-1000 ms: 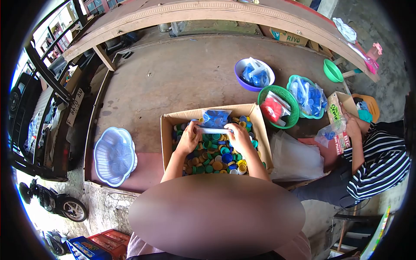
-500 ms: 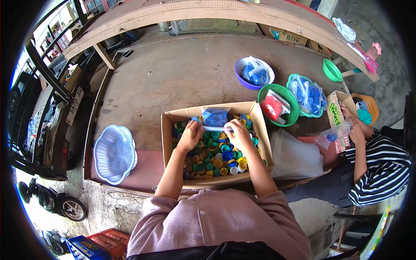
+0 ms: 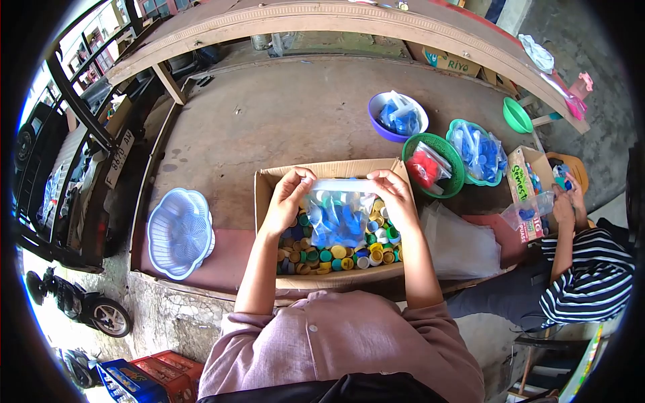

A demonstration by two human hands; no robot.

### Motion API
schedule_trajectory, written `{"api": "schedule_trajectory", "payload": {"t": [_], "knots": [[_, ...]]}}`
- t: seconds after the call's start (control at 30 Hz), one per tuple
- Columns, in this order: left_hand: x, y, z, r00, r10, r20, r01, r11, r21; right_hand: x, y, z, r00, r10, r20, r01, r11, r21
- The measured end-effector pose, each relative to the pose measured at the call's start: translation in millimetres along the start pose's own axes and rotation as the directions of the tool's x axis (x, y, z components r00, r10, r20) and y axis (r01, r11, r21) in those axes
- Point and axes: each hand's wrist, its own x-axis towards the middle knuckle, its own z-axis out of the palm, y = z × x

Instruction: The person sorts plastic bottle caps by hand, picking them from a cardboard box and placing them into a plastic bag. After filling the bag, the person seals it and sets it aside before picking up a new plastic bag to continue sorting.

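Observation:
A clear plastic bag (image 3: 339,218) with blue bottle caps in it hangs over the open cardboard box (image 3: 264,195). My left hand (image 3: 290,195) pinches the bag's upper left corner, and my right hand (image 3: 391,195) pinches its upper right corner. Between them the top edge is stretched straight. Beneath the bag, loose bottle caps (image 3: 336,257) in yellow, brown, green, blue and white fill the box.
Right of the box lie flat clear bags (image 3: 460,242). Beyond are a purple bowl (image 3: 378,127), a green basket (image 3: 451,190) and a turquoise basket (image 3: 496,180) of bagged caps. A pale blue basket (image 3: 180,235) stands left. A co-worker's hands (image 3: 566,205) hold another bag at right.
My hands have drawn up and apart, and the bag now hangs down facing me where it had lain folded away over the caps. The co-worker's hands have shifted off the small box.

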Motion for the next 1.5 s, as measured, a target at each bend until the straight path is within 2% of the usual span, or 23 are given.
{"api": "schedule_trajectory", "payload": {"t": [0.17, 0.27, 0.37, 0.43, 0.5, 0.53, 0.6, 0.67, 0.73, 0.8, 0.83, 0.87, 0.9, 0.93, 0.97, 1.0, 1.07, 1.13, 1.2, 1.23, 1.27, 1.37, 1.5], "knots": [[-3, 0, -1, 0.991, -0.13, -0.015, 0.13, 0.99, 0.053, 0, -3, 0, 0.998, -0.029, 0.061, 0.036, 0.993, -0.113], [-7, 5, 1, 0.992, -0.113, 0.05, 0.113, 0.993, 0.015, -3, -10, 0, 0.998, 0.005, 0.064, 0.004, 0.989, -0.145], [-6, 0, -2, 0.993, -0.113, 0.044, 0.109, 0.989, 0.096, -5, -18, 1, 0.966, -0.204, 0.158, 0.257, 0.808, -0.53], [-6, 0, -1, 0.992, -0.123, 0.036, 0.118, 0.984, 0.132, -4, -19, 2, 0.969, -0.202, 0.14, 0.246, 0.768, -0.592], [-5, 1, -1, 0.997, -0.062, 0.045, 0.042, 0.933, 0.357, -2, -18, 3, 0.959, -0.248, 0.134, 0.271, 0.678, -0.683], [-5, 2, 0, 0.997, -0.059, 0.046, 0.039, 0.933, 0.358, -1, -19, 3, 0.959, -0.251, 0.134, 0.273, 0.677, -0.684], [-4, 4, 3, 0.999, 0.007, 0.044, -0.031, 0.836, 0.547, -1, -20, 3, 0.948, -0.268, 0.171, 0.301, 0.581, -0.756], [-4, 4, 5, 0.999, 0.022, 0.04, -0.042, 0.799, 0.6, 0, -15, 4, 0.923, -0.339, 0.182, 0.343, 0.513, -0.787], [-4, 1, 6, 0.967, 0.229, 0.112, -0.224, 0.553, 0.803, 1, -11, 2, 0.892, -0.408, 0.196, 0.38, 0.44, -0.814], [-3, 0, 5, 0.979, 0.186, 0.079, -0.176, 0.593, 0.785, 4, -10, 0, 0.94, -0.292, 0.175, 0.318, 0.571, -0.757], [-3, 0, 5, 0.989, 0.14, 0.048, -0.127, 0.632, 0.765, 4, -8, 0, 0.94, -0.294, 0.175, 0.319, 0.571, -0.756], [-2, 1, 5, 0.989, 0.141, 0.049, -0.128, 0.631, 0.765, 3, -7, 1, 0.956, -0.268, 0.118, 0.271, 0.656, -0.705], [-1, 2, 4, 0.999, -0.05, -0.007, 0.043, 0.778, 0.627, 3, -5, 1, 0.97, -0.236, 0.065, 0.222, 0.733, -0.644], [0, 3, 3, 0.969, -0.247, -0.024, 0.23, 0.859, 0.458, 2, -4, 0, 0.969, -0.238, 0.065, 0.223, 0.732, -0.644], [1, -4, 4, 0.982, -0.188, -0.018, 0.185, 0.937, 0.297, 1, -3, -1, 0.98, -0.19, 0.066, 0.191, 0.78, -0.596], [1, -9, 3, 0.983, -0.185, -0.018, 0.182, 0.937, 0.298, 1, -2, -2, 0.987, -0.142, 0.069, 0.156, 0.823, -0.546], [1, -12, 3, 0.973, -0.224, -0.046, 0.227, 0.971, 0.072, 4, 9, -3, 0.987, -0.124, 0.097, 0.155, 0.88, -0.448], [0, -7, 2, 0.957, -0.289, -0.039, 0.291, 0.951, 0.104, 3, 15, -6, 0.986, -0.108, 0.124, 0.145, 0.927, -0.347], [-1, -10, -2, 0.937, -0.348, 0.028, 0.336, 0.92, 0.199, -1, 11, -8, 0.961, 0.181, 0.209, -0.141, 0.972, -0.189], [-1, -21, -8, 0.945, -0.31, 0.101, 0.243, 0.876, 0.416, -5, 9, -6, 0.943, 0.257, 0.209, -0.253, 0.966, -0.05], [-4, -3, 1, 0.904, -0.417, 0.097, 0.303, 0.784, 0.542, -5, 16, -9, 0.934, 0.289, 0.208, -0.276, 0.957, -0.09], [-11, -8, 9, 0.928, -0.199, 0.315, -0.109, 0.663, 0.741, -8, 26, -14, 0.889, 0.399, 0.225, -0.423, 0.903, 0.07], [-12, -14, 17, 0.929, -0.152, 0.336, -0.143, 0.69, 0.709, -9, 29, -19, 0.871, 0.452, 0.192, -0.479, 0.868, 0.131]]}}
